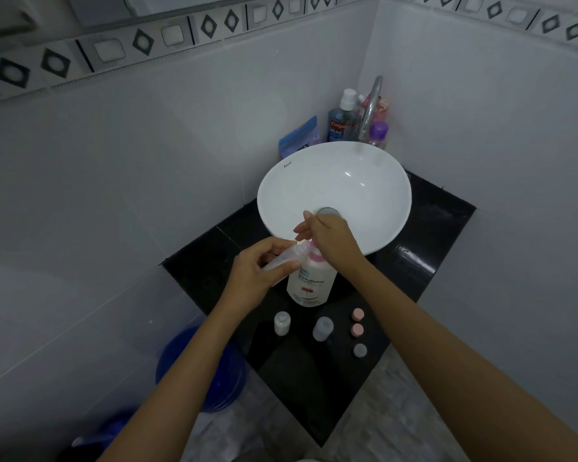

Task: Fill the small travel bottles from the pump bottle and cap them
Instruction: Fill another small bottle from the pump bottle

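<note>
At frame centre, our left hand (257,271) is pinching a clear, tilted plastic travel bottle (286,258) against the pink pump (314,253). Our right hand (331,238) is pressing down on it, fingers loosely spread, atop the glossy white pump bottle (309,285) on the black counter (414,261).

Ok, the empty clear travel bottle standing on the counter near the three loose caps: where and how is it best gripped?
Probably pinch the empty clear bottle round its straight body, below the open neck, coming from the near counter edge. It stands upright and uncapped, apart from the filled bottle and the caps, so both flanks look free.
</note>
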Demonstrator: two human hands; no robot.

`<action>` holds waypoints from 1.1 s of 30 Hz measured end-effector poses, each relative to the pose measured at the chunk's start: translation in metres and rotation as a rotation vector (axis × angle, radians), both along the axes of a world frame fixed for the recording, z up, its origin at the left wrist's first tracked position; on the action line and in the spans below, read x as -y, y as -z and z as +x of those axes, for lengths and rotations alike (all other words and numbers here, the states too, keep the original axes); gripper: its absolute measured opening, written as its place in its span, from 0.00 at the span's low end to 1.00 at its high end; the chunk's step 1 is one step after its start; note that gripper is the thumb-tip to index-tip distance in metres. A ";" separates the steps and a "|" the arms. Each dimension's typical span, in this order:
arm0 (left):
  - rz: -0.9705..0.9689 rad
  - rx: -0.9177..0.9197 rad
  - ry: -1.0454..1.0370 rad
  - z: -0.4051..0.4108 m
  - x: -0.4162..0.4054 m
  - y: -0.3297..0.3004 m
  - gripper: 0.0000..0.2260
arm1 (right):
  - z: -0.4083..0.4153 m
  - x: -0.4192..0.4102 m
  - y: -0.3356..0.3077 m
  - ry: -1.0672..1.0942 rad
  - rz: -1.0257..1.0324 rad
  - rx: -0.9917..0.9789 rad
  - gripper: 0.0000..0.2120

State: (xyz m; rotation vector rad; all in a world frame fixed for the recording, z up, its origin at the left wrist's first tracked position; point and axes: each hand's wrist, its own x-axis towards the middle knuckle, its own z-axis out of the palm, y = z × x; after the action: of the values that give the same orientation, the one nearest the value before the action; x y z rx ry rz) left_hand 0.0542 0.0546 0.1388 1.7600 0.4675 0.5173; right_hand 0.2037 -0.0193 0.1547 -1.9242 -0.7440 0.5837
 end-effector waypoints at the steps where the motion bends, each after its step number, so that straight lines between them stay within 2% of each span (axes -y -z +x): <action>1: 0.003 0.003 -0.001 0.000 0.000 -0.001 0.14 | 0.002 0.000 -0.003 -0.007 0.014 0.006 0.20; 13: 0.001 -0.058 -0.021 0.000 0.002 0.010 0.14 | -0.003 -0.001 0.006 0.020 -0.045 -0.083 0.21; 19: -0.013 -0.027 -0.026 -0.001 0.004 0.008 0.14 | -0.004 -0.001 0.002 0.041 -0.039 0.021 0.20; 25: -0.012 0.000 -0.009 -0.001 0.002 0.003 0.14 | 0.000 -0.003 -0.006 0.030 -0.016 0.024 0.20; 33: -0.039 -0.033 -0.017 0.000 0.002 0.010 0.14 | -0.008 0.000 0.004 0.059 -0.045 -0.062 0.21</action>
State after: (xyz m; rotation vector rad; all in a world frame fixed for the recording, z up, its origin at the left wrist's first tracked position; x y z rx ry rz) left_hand 0.0537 0.0523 0.1283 1.7305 0.5128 0.4887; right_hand 0.1959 -0.0189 0.1510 -1.9535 -0.6380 0.6255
